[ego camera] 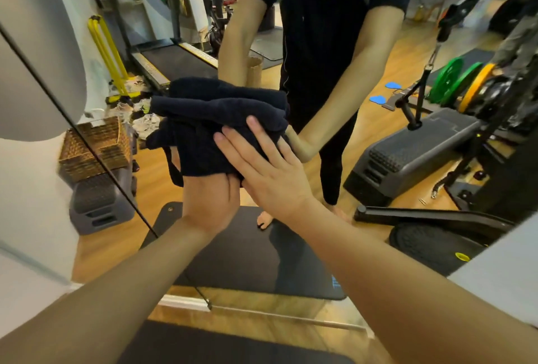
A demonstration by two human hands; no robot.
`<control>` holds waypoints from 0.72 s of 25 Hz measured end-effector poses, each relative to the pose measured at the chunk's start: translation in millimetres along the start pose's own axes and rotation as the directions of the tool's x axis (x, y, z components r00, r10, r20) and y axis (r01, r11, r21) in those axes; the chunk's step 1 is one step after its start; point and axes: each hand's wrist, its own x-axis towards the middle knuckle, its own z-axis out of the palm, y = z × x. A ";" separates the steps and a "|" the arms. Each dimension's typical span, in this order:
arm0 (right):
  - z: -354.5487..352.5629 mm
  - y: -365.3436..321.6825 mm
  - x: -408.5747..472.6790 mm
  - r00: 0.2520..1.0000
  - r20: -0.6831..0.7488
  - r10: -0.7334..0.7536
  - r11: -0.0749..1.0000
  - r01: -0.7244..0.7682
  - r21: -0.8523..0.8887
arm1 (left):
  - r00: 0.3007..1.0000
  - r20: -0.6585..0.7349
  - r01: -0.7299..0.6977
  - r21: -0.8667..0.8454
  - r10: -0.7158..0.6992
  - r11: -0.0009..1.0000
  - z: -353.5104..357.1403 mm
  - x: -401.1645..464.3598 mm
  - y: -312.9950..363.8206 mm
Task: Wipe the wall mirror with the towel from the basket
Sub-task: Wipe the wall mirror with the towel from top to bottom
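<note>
A: Where is the towel (221, 121) just now?

B: Bunched in a thick dark wad, pressed against the mirror (378, 95), roughly mid-glass and left of the person's reflection. Both hands are on it. The left hand (208, 203) is under the lower edge, fingers tucked into the cloth, so I can't tell how tightly they close. The right hand (262, 171) lies flat and open across the near face, fingers spread, pushing the wad onto the glass rather than gripping it.

A: So the wiping step. How would you do it well?

B: I'd judge the wad too lumpy; flattening it would give more contact. Keep the right palm's pressure even, make overlapping passes, and gather in the loose strap-like end hanging at lower left so it does not drag. Steady weight matters, since the glass seems to lean on the wall.

A: And the basket (93, 148)?

B: Woven, at the left by the mirror's dark edge, sitting on a grey step block (99, 206). I can't say what is in it.

A: What else is around?

B: In the reflection: a treadmill (171, 63) far left, yellow stumps (104, 46), green and yellow weight plates (463, 78) at right, another grey step (407, 154), a black mat (256, 258) on the wooden floor.

A: Any brand or writing?

B: Nothing legible. There's a small blue mark at the mat's right corner and a yellow spot on a black disc (436, 244), both too small to read.
</note>
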 end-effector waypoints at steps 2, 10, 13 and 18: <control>-14.9 20.6 -14.2 1.000 0.002 0.004 1.000 -0.004 -0.029 | 1.000 0.006 0.001 -0.009 -0.001 1.000 7.9 1.1 30.8; -86.0 117.5 -82.0 0.996 0.082 0.043 0.994 -0.034 -0.107 | 0.999 0.042 -0.014 -0.153 0.021 0.988 51.9 6.9 151.4; -114.2 158.9 -110.8 0.990 0.115 0.082 0.985 -0.063 -0.159 | 0.996 -0.084 -0.043 -0.148 0.030 0.988 63.1 11.9 215.2; -169.4 233.7 -158.8 0.974 0.145 0.177 0.968 -0.145 -0.207 | 0.968 -0.239 -0.120 -0.157 0.080 0.980 84.4 29.0 315.9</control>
